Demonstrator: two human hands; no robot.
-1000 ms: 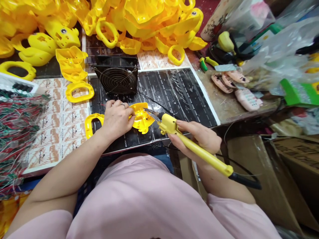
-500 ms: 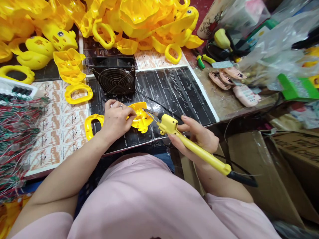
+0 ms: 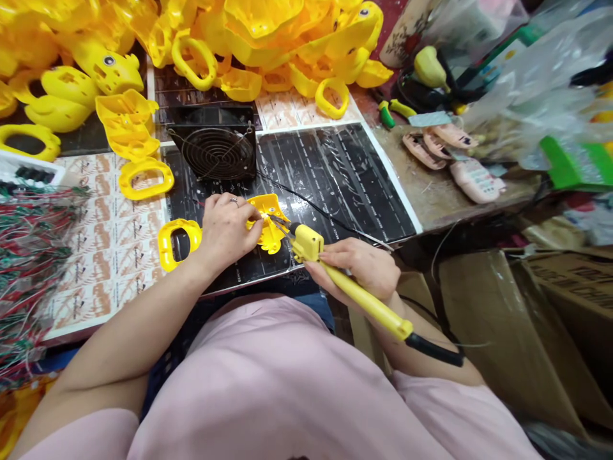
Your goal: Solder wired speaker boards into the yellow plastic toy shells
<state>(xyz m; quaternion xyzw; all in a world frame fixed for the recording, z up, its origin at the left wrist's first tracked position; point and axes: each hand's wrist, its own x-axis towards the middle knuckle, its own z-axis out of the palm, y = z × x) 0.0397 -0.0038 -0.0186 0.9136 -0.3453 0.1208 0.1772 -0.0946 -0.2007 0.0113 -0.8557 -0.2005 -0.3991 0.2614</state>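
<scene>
By the left hand (image 3: 226,225), near the counter's (image 3: 421,198) front edge, a yellow shell (image 3: 271,241) is being touched with bunched fingers (image 3: 249,214); their grip cannot be told. Over it, a yellow soldering tool (image 3: 354,285) is being gripped by the right hand's (image 3: 371,265) curled fingers.

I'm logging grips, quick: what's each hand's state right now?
Left hand: at the yellow plastic shell; whether it grips cannot be told.
Right hand: closed, holding the yellow tool.

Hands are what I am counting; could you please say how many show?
2: the left hand at the small yellow shell, and the right hand around the yellow tool. No other hand shows.
</scene>
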